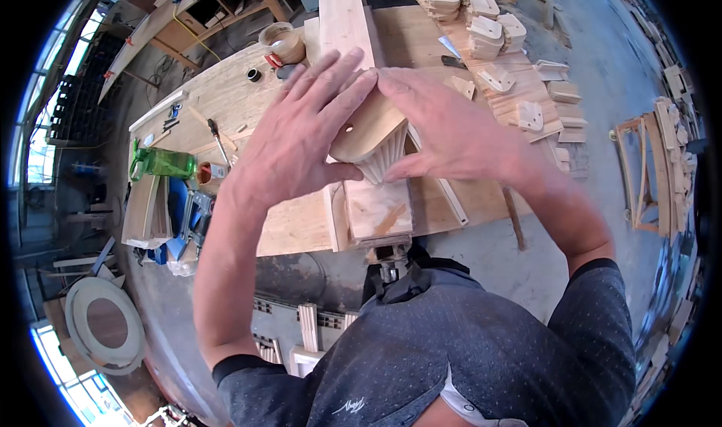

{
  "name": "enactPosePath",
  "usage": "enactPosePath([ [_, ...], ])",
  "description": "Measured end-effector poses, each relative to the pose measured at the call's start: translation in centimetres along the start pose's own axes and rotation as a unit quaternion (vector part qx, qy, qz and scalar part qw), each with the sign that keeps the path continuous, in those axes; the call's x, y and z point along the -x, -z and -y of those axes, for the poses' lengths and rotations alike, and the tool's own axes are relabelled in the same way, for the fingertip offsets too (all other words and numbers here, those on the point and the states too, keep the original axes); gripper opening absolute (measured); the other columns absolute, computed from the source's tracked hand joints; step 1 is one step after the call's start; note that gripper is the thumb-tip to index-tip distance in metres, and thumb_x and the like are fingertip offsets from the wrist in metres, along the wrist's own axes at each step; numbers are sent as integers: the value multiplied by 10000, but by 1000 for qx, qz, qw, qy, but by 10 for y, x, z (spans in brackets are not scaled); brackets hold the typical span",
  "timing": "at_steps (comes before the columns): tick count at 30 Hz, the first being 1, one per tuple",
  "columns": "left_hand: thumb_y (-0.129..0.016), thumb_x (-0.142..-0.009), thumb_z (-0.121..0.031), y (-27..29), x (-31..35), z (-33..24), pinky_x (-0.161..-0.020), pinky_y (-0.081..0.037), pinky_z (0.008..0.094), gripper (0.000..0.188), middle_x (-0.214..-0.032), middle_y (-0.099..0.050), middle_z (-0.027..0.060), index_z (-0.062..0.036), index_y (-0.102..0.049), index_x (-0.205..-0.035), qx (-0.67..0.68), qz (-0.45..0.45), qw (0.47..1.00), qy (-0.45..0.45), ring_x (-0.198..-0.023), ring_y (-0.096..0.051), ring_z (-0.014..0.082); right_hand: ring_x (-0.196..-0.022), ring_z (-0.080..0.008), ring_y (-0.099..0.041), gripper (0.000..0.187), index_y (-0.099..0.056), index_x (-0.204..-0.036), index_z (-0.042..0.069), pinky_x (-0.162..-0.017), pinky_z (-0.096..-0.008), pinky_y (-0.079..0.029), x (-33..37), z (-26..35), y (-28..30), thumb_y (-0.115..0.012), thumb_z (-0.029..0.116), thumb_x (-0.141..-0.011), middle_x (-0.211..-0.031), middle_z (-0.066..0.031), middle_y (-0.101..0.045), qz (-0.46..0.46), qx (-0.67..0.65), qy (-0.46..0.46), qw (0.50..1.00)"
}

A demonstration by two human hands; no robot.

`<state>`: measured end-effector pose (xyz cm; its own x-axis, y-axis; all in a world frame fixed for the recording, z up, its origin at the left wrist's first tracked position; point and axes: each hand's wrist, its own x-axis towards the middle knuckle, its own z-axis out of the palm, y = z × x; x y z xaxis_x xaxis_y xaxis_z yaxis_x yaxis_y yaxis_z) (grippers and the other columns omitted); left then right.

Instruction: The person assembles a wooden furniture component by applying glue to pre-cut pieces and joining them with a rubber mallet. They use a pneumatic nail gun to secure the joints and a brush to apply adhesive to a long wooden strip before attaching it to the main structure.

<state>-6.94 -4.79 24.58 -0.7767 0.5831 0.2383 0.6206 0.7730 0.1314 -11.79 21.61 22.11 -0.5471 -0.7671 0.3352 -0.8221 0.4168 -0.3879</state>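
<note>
Between my hands sits a stack of thin, pale wooden pieces [371, 134] with a rounded near end. A small hole shows in the top piece, and the layered edges fan out below it. My left hand [297, 130] is curved against the stack's left side, thumb at the near edge. From the right, my right hand [444, 130] presses its side, the fingertips of both hands almost meeting at the far end. Below the stack lies a thick wooden block [381, 209]; a long plank [342, 13] stretches away behind it.
Stacks of similar shaped wooden pieces [485, 36] stand at the far right of the workbench [289, 224]. To the left are a roll of tape [282, 43], a green plastic bottle [162, 162], a screwdriver-like tool [218, 137] and a nail gun [198, 216]. Wooden frames [647, 171] lean farther right.
</note>
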Motion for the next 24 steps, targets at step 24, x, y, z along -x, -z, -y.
enactPosePath([
  [24, -843, -883, -197, 24, 20, 11, -1101, -582, 438, 818, -1726, -416, 106, -136, -497, -1622, -48, 104, 993, 26, -1410, -597, 358, -1373, -350, -620, 706, -572, -1525, 44, -1121, -455, -550, -48, -49, 16, -825, 251, -900, -1447, -141, -678, 72, 50, 217, 972],
])
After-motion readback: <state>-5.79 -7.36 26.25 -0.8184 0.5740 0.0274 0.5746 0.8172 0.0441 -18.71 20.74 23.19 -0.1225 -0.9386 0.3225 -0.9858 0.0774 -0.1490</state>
